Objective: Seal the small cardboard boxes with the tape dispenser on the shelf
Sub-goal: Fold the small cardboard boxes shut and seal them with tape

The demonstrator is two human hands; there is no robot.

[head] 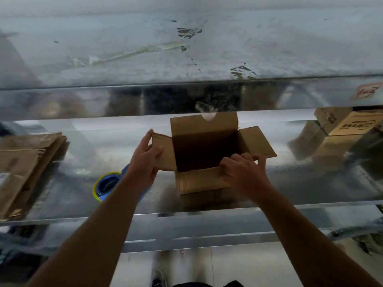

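Flap-folding step: left hand (145, 156) and right hand (242, 172) each grip 1 flap of open box (204, 180) near shelf (310, 183) front edge. Next: close flaps, fetch tape dispenser (107, 185).

Likely stockroom: metal shelving (290, 179), cartons (348, 125).

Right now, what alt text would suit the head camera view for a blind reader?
Two bare hands hold an open small cardboard box on a metal shelf: the left hand grips its left flap, the right hand its near flap. A blue tape dispenser lies to the box's left, with flattened cardboard farther left.
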